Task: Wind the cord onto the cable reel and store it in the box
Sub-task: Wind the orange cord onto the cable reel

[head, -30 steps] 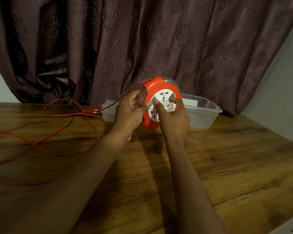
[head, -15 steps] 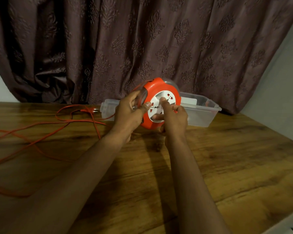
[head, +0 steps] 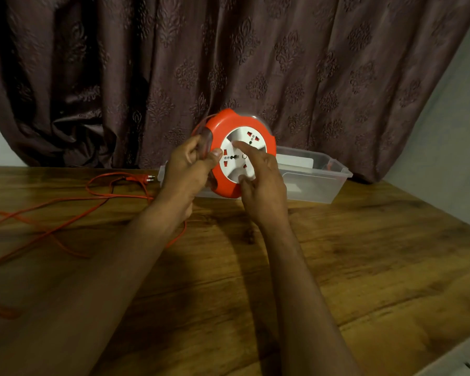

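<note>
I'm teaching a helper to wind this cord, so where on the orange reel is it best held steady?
Probably by the orange rim of the cable reel, coming from its left edge, as the left hand does now. The reel stands on edge facing the person, so a rim grip leaves the white socket face free for the right hand to turn, and the cord feeds in from the left.

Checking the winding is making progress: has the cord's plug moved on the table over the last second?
Yes. The plug has slid right along the table, closer to the left end of the clear box.
</note>
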